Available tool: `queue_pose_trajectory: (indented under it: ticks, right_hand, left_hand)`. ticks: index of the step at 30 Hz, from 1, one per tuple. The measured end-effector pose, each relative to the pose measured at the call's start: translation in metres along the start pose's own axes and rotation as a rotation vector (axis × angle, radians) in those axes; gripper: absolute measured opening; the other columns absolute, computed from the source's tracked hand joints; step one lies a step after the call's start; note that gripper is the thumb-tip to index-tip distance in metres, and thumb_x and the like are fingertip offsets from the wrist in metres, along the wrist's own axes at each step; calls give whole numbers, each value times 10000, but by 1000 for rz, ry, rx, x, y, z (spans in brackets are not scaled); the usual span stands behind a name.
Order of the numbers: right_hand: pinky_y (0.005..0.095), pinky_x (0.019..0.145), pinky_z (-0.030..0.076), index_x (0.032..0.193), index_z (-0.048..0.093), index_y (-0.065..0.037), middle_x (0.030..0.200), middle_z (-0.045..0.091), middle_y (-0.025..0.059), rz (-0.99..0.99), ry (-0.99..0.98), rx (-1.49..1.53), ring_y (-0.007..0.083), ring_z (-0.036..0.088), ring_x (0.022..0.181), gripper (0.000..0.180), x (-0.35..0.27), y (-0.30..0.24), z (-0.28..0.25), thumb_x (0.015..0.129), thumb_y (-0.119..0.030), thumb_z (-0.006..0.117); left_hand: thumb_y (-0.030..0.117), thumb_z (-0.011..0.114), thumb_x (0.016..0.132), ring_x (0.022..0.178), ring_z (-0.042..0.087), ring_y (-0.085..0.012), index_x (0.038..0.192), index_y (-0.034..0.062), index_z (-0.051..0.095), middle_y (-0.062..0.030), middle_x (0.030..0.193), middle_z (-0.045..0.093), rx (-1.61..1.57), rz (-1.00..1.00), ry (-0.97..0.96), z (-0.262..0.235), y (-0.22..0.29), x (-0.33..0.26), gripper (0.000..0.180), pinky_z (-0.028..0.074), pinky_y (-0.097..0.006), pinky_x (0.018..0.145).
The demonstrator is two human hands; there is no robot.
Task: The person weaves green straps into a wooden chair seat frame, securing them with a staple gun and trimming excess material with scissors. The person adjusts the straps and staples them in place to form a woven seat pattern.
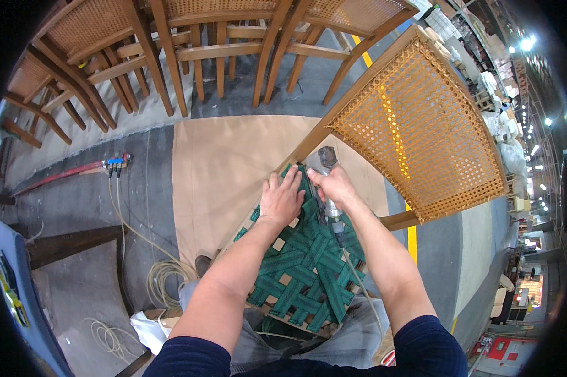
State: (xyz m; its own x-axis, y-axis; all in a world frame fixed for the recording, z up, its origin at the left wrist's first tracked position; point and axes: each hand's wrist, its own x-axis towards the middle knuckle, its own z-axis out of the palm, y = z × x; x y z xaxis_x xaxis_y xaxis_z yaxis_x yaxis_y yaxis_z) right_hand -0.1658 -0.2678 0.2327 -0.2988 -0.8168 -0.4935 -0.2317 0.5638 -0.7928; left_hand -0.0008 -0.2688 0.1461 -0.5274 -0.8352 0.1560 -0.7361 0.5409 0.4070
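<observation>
My right hand (335, 187) is wrapped round a grey pneumatic staple gun (333, 217), with a thin air hose (354, 269) running from its end toward me. Green woven webbing straps (302, 264) cross the seat frame of a wooden chair over my lap. Flat on the webbing near the seat's far left corner, beside the tool, lies my left hand (282, 198) with its fingers extended. The chair's cane backrest (421, 138) rises at the right. The staple gun's nose and the spot beneath it are partly hidden by my right hand.
Several wooden chairs with cane panels (217, 50) stand in a row at the back. A brown cardboard sheet (201, 176) covers the floor under the chair. To the left are a coiled hose (164, 279), blue air fittings (115, 162) and a dark wooden frame (76, 245).
</observation>
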Motion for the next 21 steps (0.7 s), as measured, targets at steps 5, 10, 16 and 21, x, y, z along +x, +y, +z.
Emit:
queue_pose_trajectory:
  ticks: [5,10,16,21]
  right_hand:
    - [296,433,449,1090,661,-42,847,666,35,21,-12,25,111,548,529,230,-1,1,0,1014,-243,742]
    - [293,446,460,1094,658,-43,854,658,40,16,-84,57,112,547,535,257,0,-2,-5,1009,-267,749]
    - [300,454,454,1130,650,-50,853,656,25,3,-120,68,105,549,553,245,-2,-5,-4,1010,-240,745]
    - [296,446,450,1135,656,-20,887,674,62,-17,-158,49,122,554,537,297,-3,-1,-3,1004,-267,755]
  left_hand:
    - [341,604,1033,1396,477,-451,1413,131,660,-14,1539,580,-58,68,112,5,-5,-2,438,398,-571,1151]
    - [280,656,993,1381,507,-486,1227,119,770,-19,1394,695,-162,60,108,6,-8,-6,307,416,-589,1143]
    - [250,684,946,1348,541,-509,1026,101,821,-27,1263,766,-249,50,116,2,-9,-6,217,439,-579,1131]
    - [247,694,930,1338,553,-515,974,98,827,-46,1225,785,-305,59,203,3,-10,-6,205,455,-569,1112]
